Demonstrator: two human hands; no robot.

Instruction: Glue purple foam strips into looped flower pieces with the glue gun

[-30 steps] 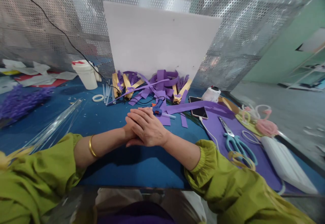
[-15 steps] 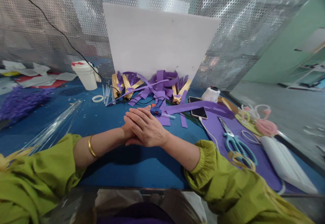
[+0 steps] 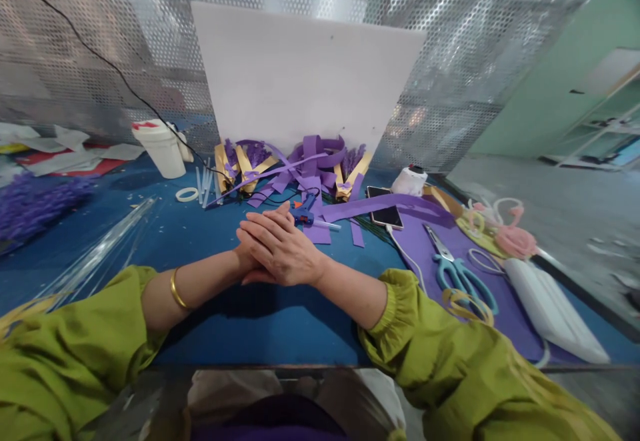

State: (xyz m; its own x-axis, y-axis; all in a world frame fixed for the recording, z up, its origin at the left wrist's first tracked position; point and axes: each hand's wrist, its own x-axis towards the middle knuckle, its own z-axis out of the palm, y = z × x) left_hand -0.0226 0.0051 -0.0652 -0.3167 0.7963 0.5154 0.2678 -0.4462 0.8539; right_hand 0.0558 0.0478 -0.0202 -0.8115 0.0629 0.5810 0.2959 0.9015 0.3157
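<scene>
Hands: right hand (image 3: 283, 254) lies flat over left hand (image 3: 245, 254); one glue gun (image 3: 303, 214) nearby.

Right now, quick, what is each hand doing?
Left hand: flat on the table, under the right hand, holding nothing.
Right hand: open, lying flat on top of the left hand, holding nothing.
</scene>
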